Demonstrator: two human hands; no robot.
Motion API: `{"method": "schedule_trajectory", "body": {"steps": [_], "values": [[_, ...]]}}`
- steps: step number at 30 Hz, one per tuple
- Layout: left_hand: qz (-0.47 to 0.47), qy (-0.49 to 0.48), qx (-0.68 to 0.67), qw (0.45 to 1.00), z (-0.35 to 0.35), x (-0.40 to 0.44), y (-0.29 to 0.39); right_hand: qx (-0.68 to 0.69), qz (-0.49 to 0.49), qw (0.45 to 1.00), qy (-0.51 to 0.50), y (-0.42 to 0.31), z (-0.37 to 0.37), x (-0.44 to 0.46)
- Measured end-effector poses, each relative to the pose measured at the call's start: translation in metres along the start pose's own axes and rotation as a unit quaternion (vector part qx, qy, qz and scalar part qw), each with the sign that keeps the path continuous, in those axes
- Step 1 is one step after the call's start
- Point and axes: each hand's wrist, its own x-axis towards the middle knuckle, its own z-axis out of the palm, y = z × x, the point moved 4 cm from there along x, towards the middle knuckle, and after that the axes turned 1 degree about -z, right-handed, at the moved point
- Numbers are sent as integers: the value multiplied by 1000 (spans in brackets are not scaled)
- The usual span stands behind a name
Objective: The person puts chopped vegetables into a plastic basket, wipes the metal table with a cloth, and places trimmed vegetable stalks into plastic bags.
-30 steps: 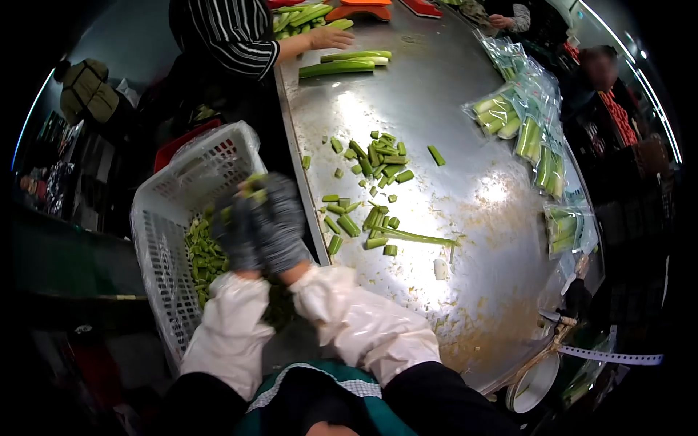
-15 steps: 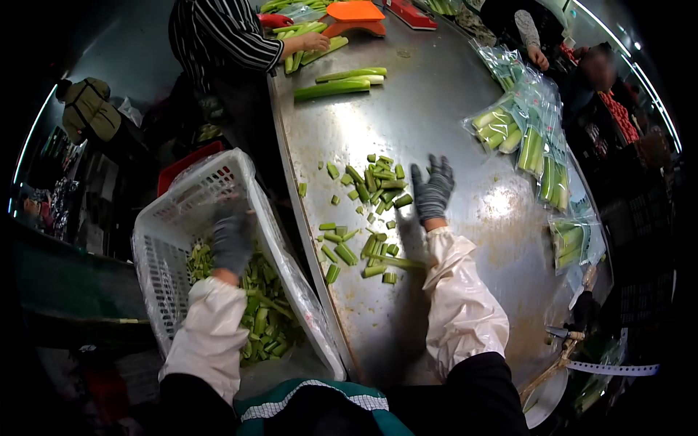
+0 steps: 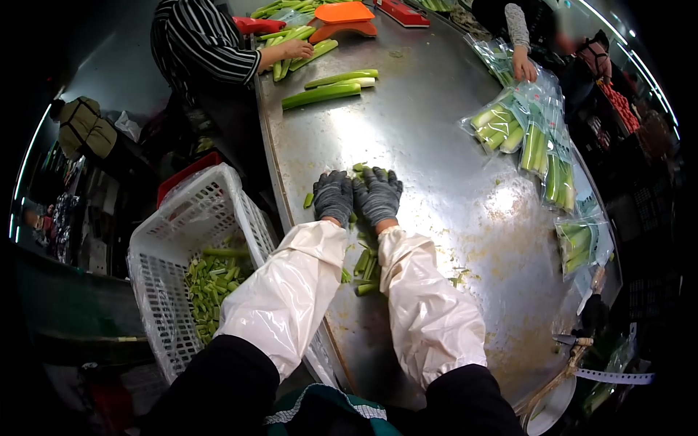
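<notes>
Grey striped work gloves on both hands, palms down side by side on the metal tabletop [image 3: 436,167]. Left hand [image 3: 334,196] and right hand [image 3: 377,195] nearly touching; fingers extended, slightly spread, not curled round anything visible. Undersides hidden, so can't tell how much sits beneath the palms. Cut celery pieces [image 3: 366,265] lie on the tabletop between the forearms; others show just past the right hand's fingertips, one beside the left hand. More chopped celery [image 3: 214,280] sits in the white perforated plastic basket [image 3: 163,291], clear liner over its rim, standing left of the tabletop edge. Handling, judged by look: pieces light, short, stiff, probably damp and slick on metal; would snap or bruise if squeezed hard, roll or scatter if pushed one at a time. Best hold: cup both hands around a cluster from its outer sides, fingers low against the surface, light pressure; singles pinch across the width. Farther along: longer celery stalks [image 3: 323,96] lying flat, well apart from the hands; bagged celery [image 3: 498,127] along the right edge. Co-worker in a striped sleeve, hand [image 3: 297,49] at another celery pile [image 3: 320,52], top left.
</notes>
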Motion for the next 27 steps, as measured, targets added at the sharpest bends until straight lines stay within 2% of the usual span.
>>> {"method": "schedule_trajectory", "body": {"steps": [2,3,4,5,6,8,9,10,12,13,16,18,20,21,22,23,24,25,26,27], "values": [[-30,17,-33,999,11,-8,7,27,-31,995,90,1,13,-13],[-105,28,-231,967,17,-12,6,54,-14,994,92,4,14,-17],[-178,38,-417,890,24,-17,4,81,1,992,94,5,13,-20],[-234,38,-438,867,31,-23,6,112,1,984,138,7,12,-24],[-235,34,-441,865,18,-24,15,107,3,985,138,5,8,-28],[-269,1,-642,718,8,-29,32,233,102,963,94,8,1,-37],[-292,-10,-657,694,7,-32,35,260,120,952,109,11,0,-41],[-296,-18,-657,693,4,-34,37,257,129,952,109,12,2,-44],[-292,-8,-678,674,-5,-36,41,341,135,922,125,14,4,-48],[-272,-8,-667,693,-22,-36,45,383,143,901,144,4,-4,-53],[-195,32,-649,734,-76,-35,39,387,46,902,186,-45,-44,-71],[-194,43,-712,674,-132,-45,31,514,9,838,182,-90,-57,-88],[-169,3,-795,583,-180,-59,4,521,-31,843,134,-144,-70,-112],[-112,68,-624,770,-206,-70,-31,518,-75,843,121,-170,-63,-125],[-123,93,-592,791,-229,-86,-55,513,-119,843,111,-195,-56,-140],[-136,117,-559,810,-252,-103,-80,464,-127,877,3,-220,-46,-154],[-226,102,-685,685,-269,-124,-97,407,-133,898,-105,-238,-34,-171],[-255,115,-591,757,-273,-147,-134,408,-125,898,-106,-247,-24,-186],[-289,121,-488,814,-278,-170,-171,341,-138,920,-134,-255,-12,-202],[-341,61,-555,756,-254,-201,-264,273,-150,937,-160,-259,-4,-210]]}}
